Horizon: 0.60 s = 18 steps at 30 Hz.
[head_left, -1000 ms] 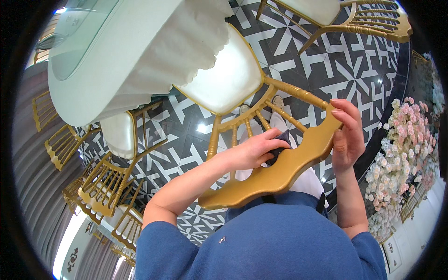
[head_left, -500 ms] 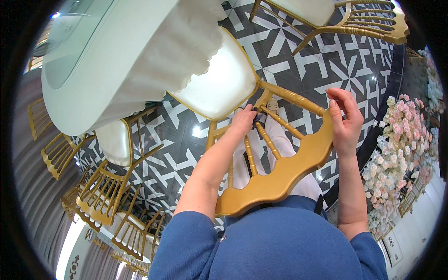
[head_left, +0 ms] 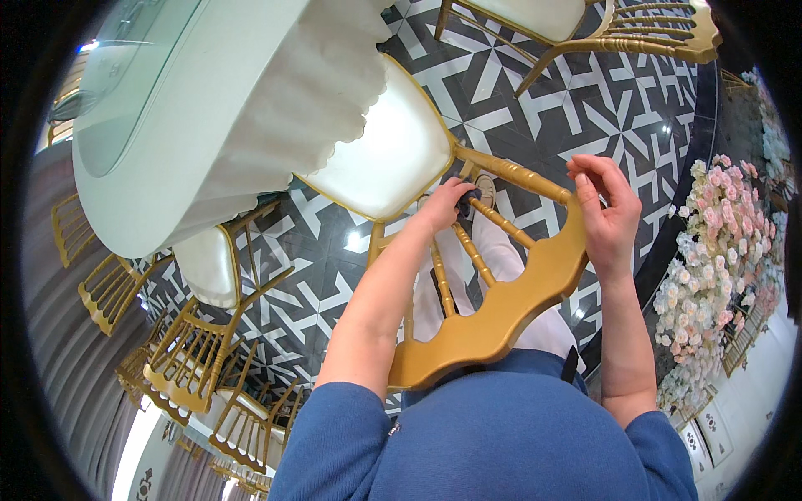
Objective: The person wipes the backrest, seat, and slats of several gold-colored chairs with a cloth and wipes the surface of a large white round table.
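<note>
A gold wooden chair (head_left: 501, 321) stands right in front of me, its spindled back toward my body and its white padded seat (head_left: 380, 159) partly under the tablecloth. My left hand (head_left: 443, 204) reaches across the back and is closed on a small dark cloth (head_left: 470, 198). That cloth is pressed against a spindle near its lower end. At the right end of the curved top rail is my right hand (head_left: 608, 209), its fingers loosely bent with a gap to the thumb. Nothing shows in it; whether it touches the rail I cannot tell.
A white-clothed table (head_left: 251, 125) with a glass top (head_left: 146, 92) fills the upper left. Another gold chair (head_left: 601, 42) stands at the upper right. Several more gold chairs (head_left: 188, 359) are at the left. Pink and white flowers (head_left: 710, 250) line the right side.
My left hand with the cloth has moved slightly right along the spindles. My right hand has shifted a little left. The whole view has moved slightly.
</note>
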### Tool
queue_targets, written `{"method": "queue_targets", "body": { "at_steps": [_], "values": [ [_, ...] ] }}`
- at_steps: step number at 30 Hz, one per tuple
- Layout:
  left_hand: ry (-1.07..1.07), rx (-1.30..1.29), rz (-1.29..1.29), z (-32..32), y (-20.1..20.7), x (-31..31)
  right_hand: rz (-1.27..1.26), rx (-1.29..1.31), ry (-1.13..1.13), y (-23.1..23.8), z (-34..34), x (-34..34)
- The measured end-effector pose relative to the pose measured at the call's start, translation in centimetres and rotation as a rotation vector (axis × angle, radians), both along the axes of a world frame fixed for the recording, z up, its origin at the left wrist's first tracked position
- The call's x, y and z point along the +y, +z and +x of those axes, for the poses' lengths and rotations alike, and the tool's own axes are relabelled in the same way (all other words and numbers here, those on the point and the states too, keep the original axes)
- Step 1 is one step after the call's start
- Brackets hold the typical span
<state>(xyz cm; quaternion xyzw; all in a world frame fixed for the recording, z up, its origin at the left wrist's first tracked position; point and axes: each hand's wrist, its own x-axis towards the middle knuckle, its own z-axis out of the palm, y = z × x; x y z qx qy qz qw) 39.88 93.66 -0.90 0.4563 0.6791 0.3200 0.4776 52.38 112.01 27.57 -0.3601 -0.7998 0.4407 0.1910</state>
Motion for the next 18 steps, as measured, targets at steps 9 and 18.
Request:
{"method": "queue_targets", "body": {
  "at_steps": [9,18],
  "values": [
    [-0.07,-0.212,0.278,0.1,15.5,1.7,-0.031,0.072,-0.057,-0.4,0.1,-0.1],
    [-0.106,-0.157,0.256,0.2,16.2,2.1,-0.079,0.163,-0.116,-0.7,0.7,-0.1]
  ]
}}
